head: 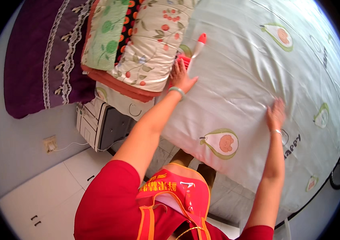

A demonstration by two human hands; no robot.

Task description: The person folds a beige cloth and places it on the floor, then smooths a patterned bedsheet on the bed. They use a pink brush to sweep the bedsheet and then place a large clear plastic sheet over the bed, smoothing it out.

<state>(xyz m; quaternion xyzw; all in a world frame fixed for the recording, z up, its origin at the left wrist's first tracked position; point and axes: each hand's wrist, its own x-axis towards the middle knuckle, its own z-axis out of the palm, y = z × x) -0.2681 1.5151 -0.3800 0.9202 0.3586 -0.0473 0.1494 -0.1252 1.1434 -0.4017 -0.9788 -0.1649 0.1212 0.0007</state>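
Note:
A pale green bed sheet [233, 87] printed with avocado bears is spread over the bed before me, creased in several places. My left hand [182, 77] lies at the edge of the folded quilt [149, 57], thumb spread, fingertips by the red bristles of a bed brush [198, 49]. Whether those fingers press the bristles or the quilt, I cannot tell. The brush has a white handle with a red tip. Farther right, my right hand [276, 114] is flat on the sheet, slightly blurred, and holds nothing.
Dark purple fabric with lace trim [37, 60] hangs at the left beside the folded bedding. Below it stands a bedside cabinet [107, 126], with a cable running to a wall socket [50, 144]. White cabinets [47, 192] fill the lower left. A wheel [339, 174] shows at the right rim.

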